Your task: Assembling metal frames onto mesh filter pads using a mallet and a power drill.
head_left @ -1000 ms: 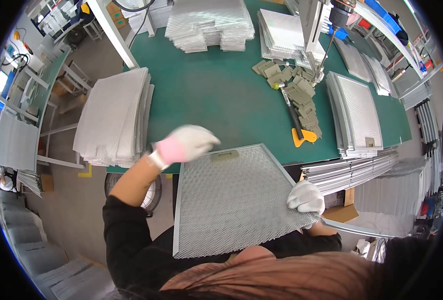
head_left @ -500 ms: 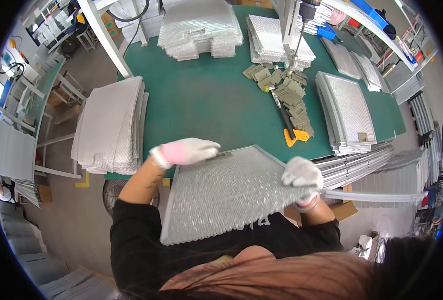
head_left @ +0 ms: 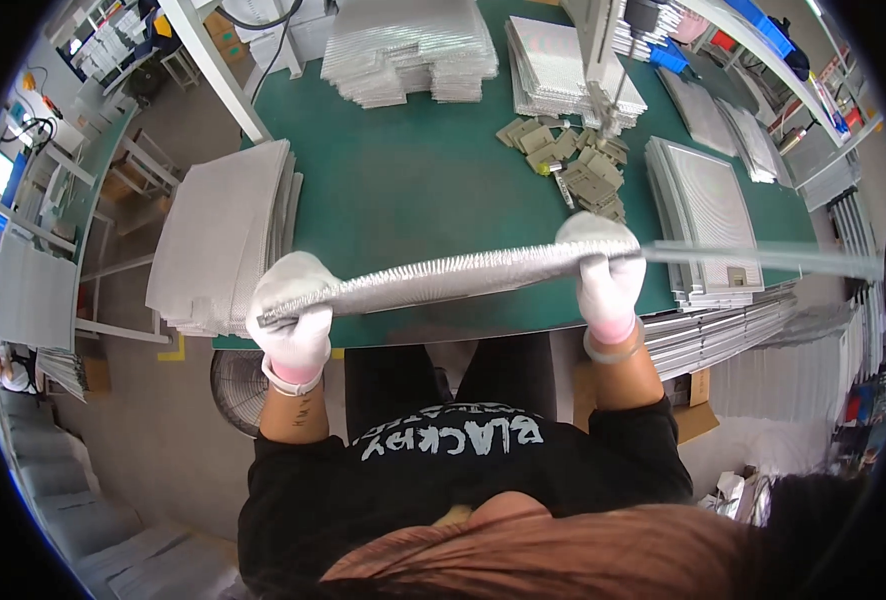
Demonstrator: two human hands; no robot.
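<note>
A silver metal mesh filter panel [head_left: 443, 272] is held up almost edge-on above the front edge of the green table. My left hand [head_left: 295, 312], in a white and pink glove, is closed around its left end. At the other end my right hand [head_left: 606, 272], gloved alike, grips the panel with thumb and fingers. From beside the right hand a thin pale metal frame strip [head_left: 763, 257] sticks out far to the right, blurred. Whether the right fingers also pinch this strip is hard to see. Most of the panel's flat face is turned out of sight.
Mesh sheets [head_left: 218, 235] are stacked at the left, with another stack [head_left: 408, 50] at the back. Framed panels [head_left: 708, 215] lie at the right. Olive-grey plates [head_left: 588, 175] and a partly hidden hand tool [head_left: 561, 185] lie below a drill [head_left: 643, 15]. A fan [head_left: 243, 390] stands beneath the table.
The panel has swung up and away from my body to nearly edge-on. My left hand moved down to its left end and closed on it; my right hand rose with its end.
</note>
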